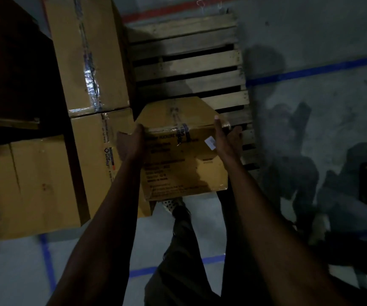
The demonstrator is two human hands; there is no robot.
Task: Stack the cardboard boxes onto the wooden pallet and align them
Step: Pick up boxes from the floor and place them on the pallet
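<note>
I carry a taped cardboard box [178,151] with printed text on its near face, held in the air over the near edge of the wooden pallet [189,58]. My left hand [131,144] grips its left side, fingers curled behind the box. My right hand [226,138] grips the right side, thumb up along the front edge. Stacked boxes [87,54] stand on the pallet's left part, a long one lying on top of another box [103,151].
More cardboard boxes [28,186] stand at the left, one open and dark inside [17,69]. Blue tape lines [310,70] and a red line [167,9] mark the concrete floor. My leg and shoe [181,212] are below the box. Shadows of people fall at the right.
</note>
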